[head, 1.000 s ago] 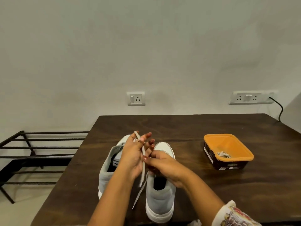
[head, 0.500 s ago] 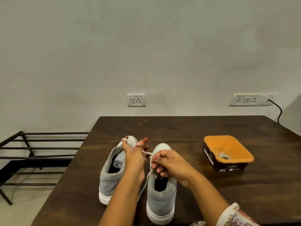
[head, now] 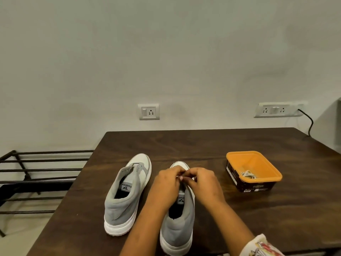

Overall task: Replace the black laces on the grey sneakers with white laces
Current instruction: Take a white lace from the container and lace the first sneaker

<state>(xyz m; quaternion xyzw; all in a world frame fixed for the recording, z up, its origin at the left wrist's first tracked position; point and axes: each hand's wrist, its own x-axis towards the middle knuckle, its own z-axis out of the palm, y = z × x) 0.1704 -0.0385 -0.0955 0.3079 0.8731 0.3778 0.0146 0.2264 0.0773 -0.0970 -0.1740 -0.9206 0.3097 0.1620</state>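
Over the right shoe (head: 180,224), the left hand (head: 167,183) and right hand (head: 201,183) huddled, each grip pinched on the lace (head: 178,177), likely threading it.

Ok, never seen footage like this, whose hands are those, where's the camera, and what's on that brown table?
No machine here: a person wears a wide-angle camera on the head, looking down at their own hands. On the dark table stand a left-side sneaker and a right-side sneaker, both grey, heels toward the camera. The left hand and right hand meet over the right-side sneaker's front, fingers curled, pinching what looks like a white lace, mostly hidden. To the right, an orange tub holds a pale bundled lace.
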